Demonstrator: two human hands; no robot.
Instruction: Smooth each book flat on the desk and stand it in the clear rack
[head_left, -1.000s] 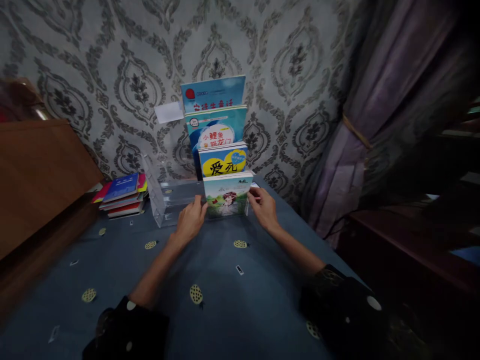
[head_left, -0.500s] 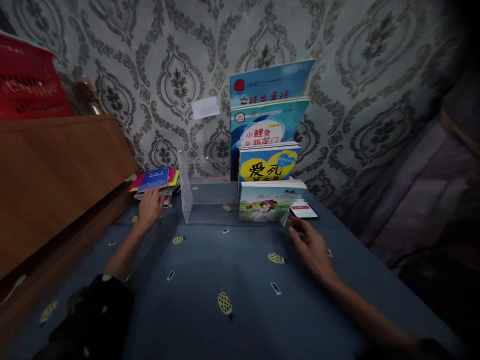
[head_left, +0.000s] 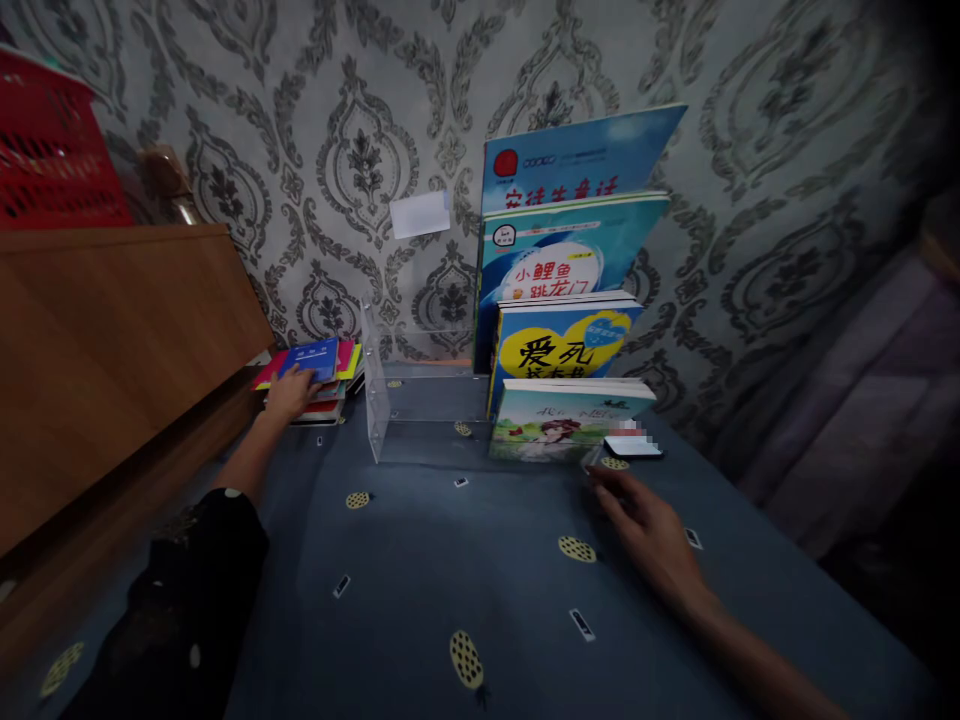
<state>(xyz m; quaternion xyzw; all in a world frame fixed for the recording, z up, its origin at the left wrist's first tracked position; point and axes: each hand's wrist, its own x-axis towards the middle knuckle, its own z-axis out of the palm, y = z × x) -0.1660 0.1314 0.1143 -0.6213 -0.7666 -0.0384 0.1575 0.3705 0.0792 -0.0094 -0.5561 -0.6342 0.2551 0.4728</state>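
Note:
My left hand (head_left: 291, 393) reaches onto a pile of thin books at the left, its fingers spread over the blue book (head_left: 313, 360) on top. A pink and a yellow edge show beneath it. My right hand (head_left: 649, 525) is at the front right corner of a clear stepped book rack (head_left: 375, 385), fingertips pinched at its edge. Several picture books stand in tiers on the rack's right side: a green one with a girl (head_left: 559, 430) in front, then a blue and yellow one (head_left: 555, 340), a teal one (head_left: 577, 250) and a tall blue one (head_left: 577, 160).
A phone (head_left: 634, 447) lies right of the rack. At the left stands a wooden cabinet (head_left: 112, 340) with a red basket (head_left: 56, 150) on top. A patterned wall rises behind, with a white paper (head_left: 420, 215). A blue cloth with pineapple prints (head_left: 405, 580) covers the surface.
My left hand has moved further onto the pile, its fingers now over the blue book. My right hand stays by the rack's corner. The view has shifted slightly.

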